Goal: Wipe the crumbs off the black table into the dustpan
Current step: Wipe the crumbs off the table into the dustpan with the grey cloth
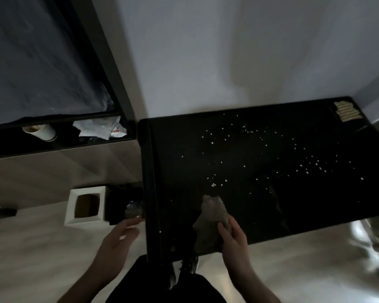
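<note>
A black table [315, 204] fills the right half of the view. Pale crumbs [214, 183] lie scattered over its middle and right part. My right hand [233, 236] is shut on a crumpled grey cloth [213, 212] that rests on the table near its front edge. My left hand [120, 235] hovers with fingers apart just off the table's left edge. Its fingertips reach toward a dark object [127, 204] on the floor beside the table, possibly the dustpan; I cannot tell for sure.
A white square bin [87, 207] stands on the floor left of the dark object. A dark shelf [59, 143] at the upper left holds a paper cup [41, 132] and crumpled paper [101, 129]. A tan patterned item [347, 112] lies on the table's far right corner.
</note>
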